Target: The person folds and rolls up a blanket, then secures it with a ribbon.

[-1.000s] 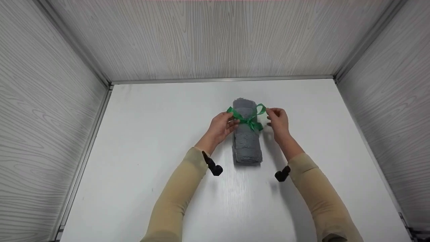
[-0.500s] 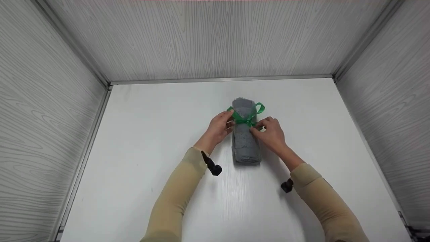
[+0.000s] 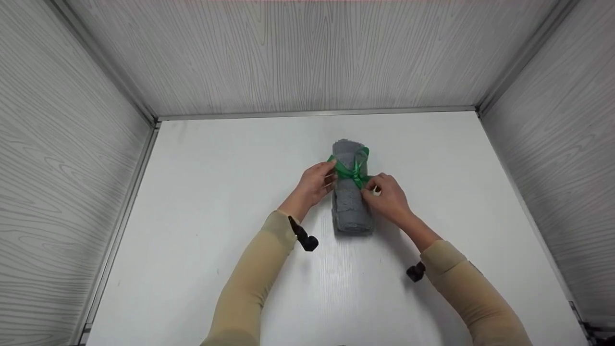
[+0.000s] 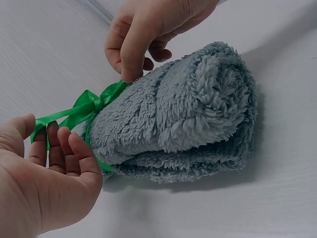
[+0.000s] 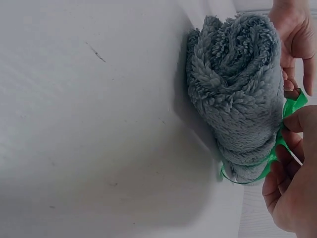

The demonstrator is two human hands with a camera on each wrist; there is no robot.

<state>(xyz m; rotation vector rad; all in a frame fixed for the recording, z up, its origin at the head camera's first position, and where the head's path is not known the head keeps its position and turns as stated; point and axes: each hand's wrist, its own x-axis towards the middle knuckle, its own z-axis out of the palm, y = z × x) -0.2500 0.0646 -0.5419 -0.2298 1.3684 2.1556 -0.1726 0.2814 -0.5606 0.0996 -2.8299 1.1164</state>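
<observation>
A fluffy grey towel (image 3: 352, 209), rolled up, lies lengthwise on the white table. Round its upper half runs a green ribbon (image 4: 79, 115), knotted on top into a bow with loops. My left hand (image 3: 315, 183) is at the towel's left side and pinches one part of the ribbon between thumb and index finger; its other fingers are bent beside the roll. On the right side, my right hand (image 3: 387, 196) pinches another part of the ribbon close to the knot, thumb and index finger low against the towel (image 5: 242, 89).
The white table (image 3: 202, 202) is bounded by a grey wood-grain back wall (image 3: 307, 57) and side walls at left and right. Small black camera mounts (image 3: 307, 240) stick out from both sleeves.
My right hand let go of the upper right loop, moved down and left to the knot and took hold of the ribbon there. The loop now stands more upright; the left hand hardly moved.
</observation>
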